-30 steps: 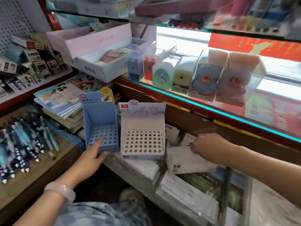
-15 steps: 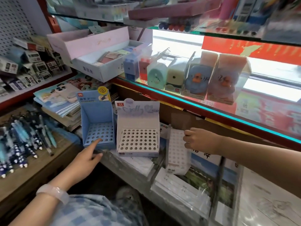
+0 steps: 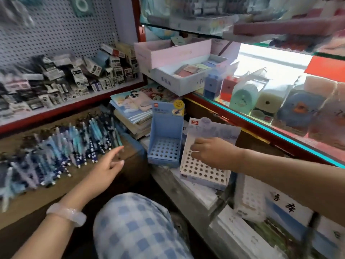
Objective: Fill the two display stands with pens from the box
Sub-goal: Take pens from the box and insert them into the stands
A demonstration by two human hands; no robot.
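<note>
The view is now turning left, bringing the blue pens (image 3: 61, 146) spread on the wooden counter (image 3: 28, 200) into fuller sight. The right hand (image 3: 209, 152), earlier at the flat white packet, is now gripping the white display stand (image 3: 203, 169), fingers curled on its left wall, tilting it. The left hand (image 3: 109, 166), earlier touching the blue display stand (image 3: 165, 141), is now reaching toward the pens, fingers spread, holding nothing.
</note>
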